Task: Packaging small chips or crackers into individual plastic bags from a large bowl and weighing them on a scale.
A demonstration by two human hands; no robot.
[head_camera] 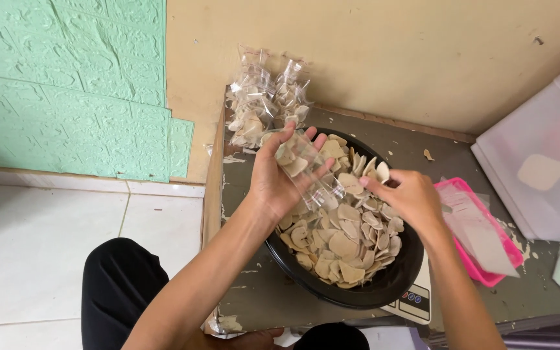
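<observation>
Head view, looking down on a worn grey table (260, 285) against a cream wall. Left hand (280, 178) raised over the far-left rim of a black bowl (384, 291), fingers wrapped around a small clear plastic bag (306, 165), partly filled with pale crackers; bag held tilted, mouth pointing down and right toward the other hand, lying across palm and fingers. Right hand (406, 194) just beside the bag's mouth, over the middle of the bowl, fingertips pinched on a cracker or two (382, 172); exact count not discernible. Bowl heaped with loose tan crackers (345, 240), sitting on what appears to be a flat scale, only a corner showing. Filled, sealed bags (264, 104) stacked at the table's far-left corner, behind the left hand and against the wall. Pink tray (487, 275) right of the bowl, paper slips lying in it. Translucent plastic container (539, 162) farther right. White tiled floor and green textured wall panel to the left; black-clad knee at bottom edge.
</observation>
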